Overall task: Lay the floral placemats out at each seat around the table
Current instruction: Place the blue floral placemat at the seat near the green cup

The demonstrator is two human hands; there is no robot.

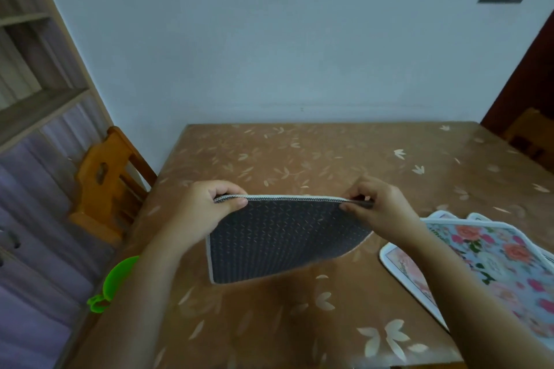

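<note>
I hold one placemat (278, 237) up above the middle of the table (329, 156), its dark grey dotted underside facing me and its white stitched edge on top. My left hand (207, 207) pinches the upper left corner. At the upper right corner, my right hand (380, 204) pinches the same edge. The mat's floral face is hidden from me. A stack of floral placemats (494, 260) with white borders and pink and red flowers lies on the table at the right, under my right forearm.
The table wears a brown cloth with pale leaf prints. An orange wooden chair (105, 186) stands at the table's left side, and another chair (530, 135) shows at the far right. A green plastic object (115, 281) juts out by the left edge. A wall lies behind the table.
</note>
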